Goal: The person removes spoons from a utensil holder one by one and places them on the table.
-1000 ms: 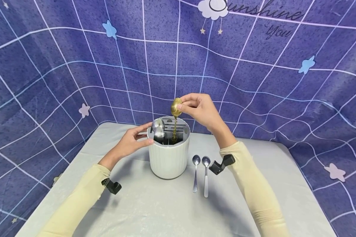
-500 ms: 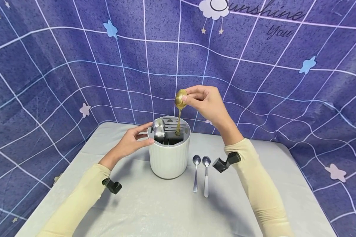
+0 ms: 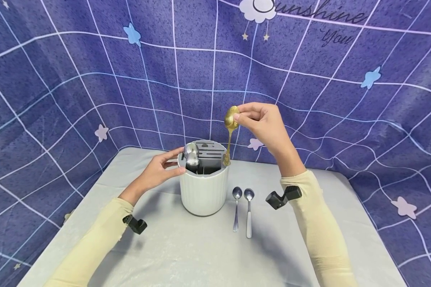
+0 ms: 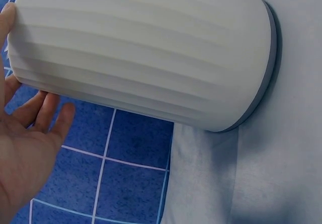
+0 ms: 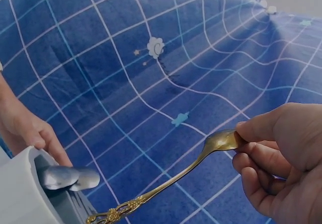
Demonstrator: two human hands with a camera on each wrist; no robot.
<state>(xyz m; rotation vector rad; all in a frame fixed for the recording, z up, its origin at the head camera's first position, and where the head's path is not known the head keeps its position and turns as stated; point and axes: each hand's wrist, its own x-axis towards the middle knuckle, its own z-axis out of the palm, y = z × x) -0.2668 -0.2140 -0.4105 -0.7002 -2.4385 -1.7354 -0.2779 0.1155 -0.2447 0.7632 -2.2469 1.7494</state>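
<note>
In the head view my right hand (image 3: 263, 121) pinches a gold spoon (image 3: 232, 115) by its bowl, between thumb and fingers. Its ornate handle points down, the tip overlapping the right rim of a white ribbed utensil holder (image 3: 203, 195). The right wrist view shows the same gold spoon (image 5: 173, 178) slanting towards the holder. My left hand (image 3: 160, 171) touches the holder's left side near the rim, fingers spread and fairly straight, thumb in front. Two silver spoons (image 3: 192, 154) stand bowl-up in the holder's left compartment, their handles hidden inside.
Two more spoons lie side by side on the table right of the holder: a metal-handled spoon (image 3: 236, 209) and a white-handled spoon (image 3: 249, 213). The table wears a pale cloth (image 3: 186, 251). Behind hangs a purple-blue grid curtain (image 3: 158, 63).
My right hand has lifted the gold spoon and carried it to the right, so its handle has come out of the holder's front compartment. The left hand and holder stay put.
</note>
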